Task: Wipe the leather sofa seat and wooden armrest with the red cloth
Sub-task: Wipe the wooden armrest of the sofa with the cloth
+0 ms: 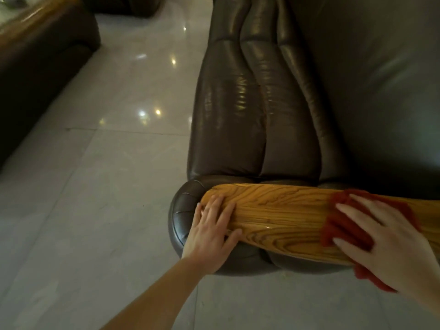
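The wooden armrest (pixel 281 217) runs across the lower centre of the frame, from lower centre-left to the right edge. Its surface is glossy, honey-coloured wood with dark, wavy grain lines. It sits on a padded dark brown leather arm (pixel 183 210), whose rounded end shows at its left.

The red cloth (pixel 345 229) lies bunched on the right part of the armrest, at lower right of the frame. It is a rust-red, fuzzy fabric; one edge hangs over the near side of the armrest.

The right hand (pixel 390 244) lies flat on top of the cloth with fingers spread, pressing it against the wood. It is not pinching the cloth. The hand covers most of the cloth's middle.

The left hand (pixel 212 232) rests flat on the left end of the armrest, fingers spread, holding nothing. Its thumb lies along the near edge of the wood.

The leather sofa seat (pixel 257 110) extends from the armrest toward the top centre of the frame. It is dark brown, shiny and creased, divided into long padded sections.

A pale, glossy tiled floor (pixel 107 163) fills the left and bottom of the frame. A second dark leather piece with a wooden top (pixel 40 27) stands at upper left, well apart from the sofa.
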